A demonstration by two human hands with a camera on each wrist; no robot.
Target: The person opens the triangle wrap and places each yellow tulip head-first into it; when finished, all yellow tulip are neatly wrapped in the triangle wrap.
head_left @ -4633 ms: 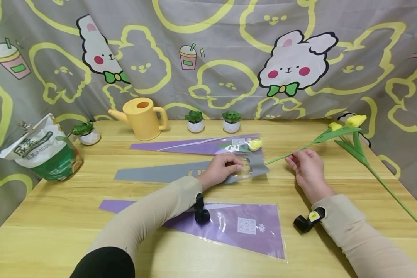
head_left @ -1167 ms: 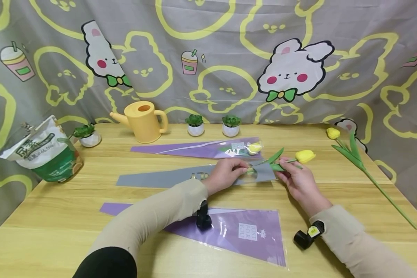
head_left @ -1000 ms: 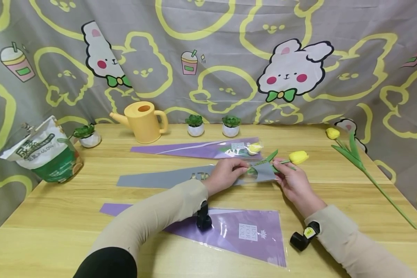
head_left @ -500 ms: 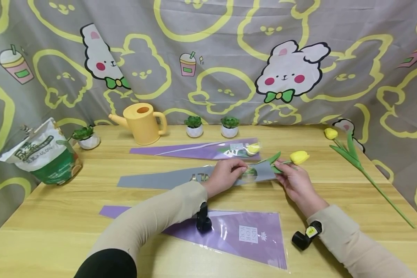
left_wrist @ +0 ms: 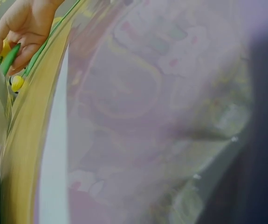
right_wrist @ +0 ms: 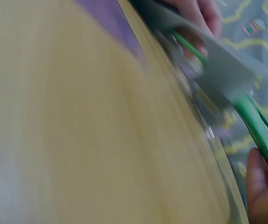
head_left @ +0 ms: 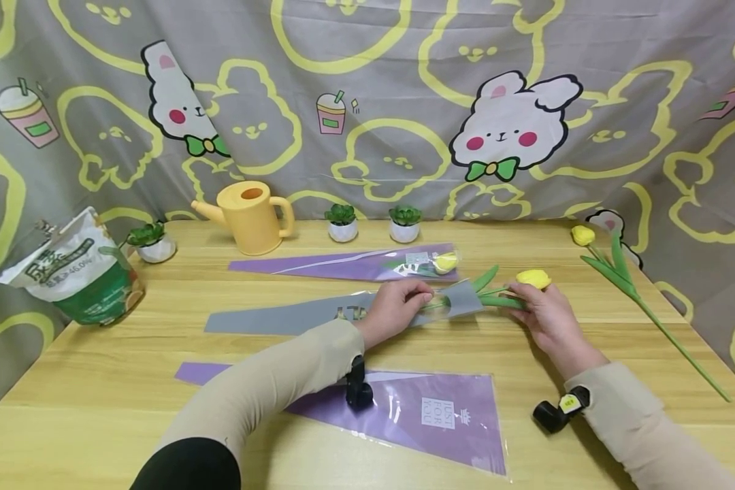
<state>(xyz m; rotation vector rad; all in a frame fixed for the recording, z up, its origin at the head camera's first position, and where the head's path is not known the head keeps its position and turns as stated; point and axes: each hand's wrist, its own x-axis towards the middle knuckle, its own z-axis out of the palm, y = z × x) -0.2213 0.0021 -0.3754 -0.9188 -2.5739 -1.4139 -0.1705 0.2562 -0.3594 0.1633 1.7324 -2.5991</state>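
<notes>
My left hand (head_left: 398,309) pinches the grey flower sleeve (head_left: 282,315) beside its round clear window. A yellow tulip (head_left: 533,279) has its stem inside that sleeve, visible through the window. Its leaves (head_left: 486,279) and bloom stick out of the mouth on the right. With its fingers my right hand (head_left: 551,327) holds the tulip by a leaf just below the bloom. In the right wrist view the thumb side of the right hand (right_wrist: 264,200) touches a green leaf (right_wrist: 259,130). The left wrist view is mostly filled by blurred clear film.
Behind lies a purple sleeve (head_left: 318,265) with a tulip in it; in front, another purple sleeve (head_left: 465,422). A loose tulip (head_left: 667,327) lies at the right. A yellow watering can (head_left: 254,221), small potted plants (head_left: 404,224) and a bag (head_left: 79,272) stand along the back and left.
Over several seconds the tulip has slid leftward, deeper into the grey sleeve. In the last half second my right hand has shifted right, towards the bloom. The left hand keeps its place.
</notes>
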